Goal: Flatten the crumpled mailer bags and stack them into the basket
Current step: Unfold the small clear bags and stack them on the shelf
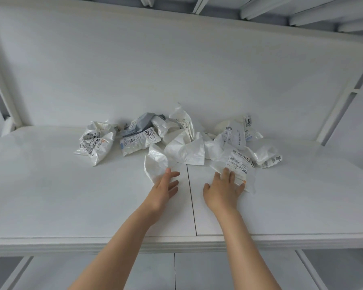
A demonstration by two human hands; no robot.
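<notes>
Findings, left to right. The pile of bags point(176, 141) lies across the far middle of the table point(71, 195), all of it crumpled. None has been flattened, and the basket is not in view.

Your left hand point(166, 185) is open with its fingers straight. The fingertips touch the near edge of a plain white bag point(155, 164). That bag lies directly ahead of the hand and slightly to its left. Its long axis runs roughly near to far, with a puckered corner pointing toward you.

Your right hand point(224, 189) is also open. Its fingers are spread flat on a labelled bag point(238, 166), holding it down against the table. The bag extends ahead and to the right of the palm, with the label face up (print too small to read). The label's long side runs away from you, leaning slightly right at the near end.

Judgement: the right hand is better placed, being already on its bag. A smoothing stroke should follow that axis, outward from the palm.
</notes>
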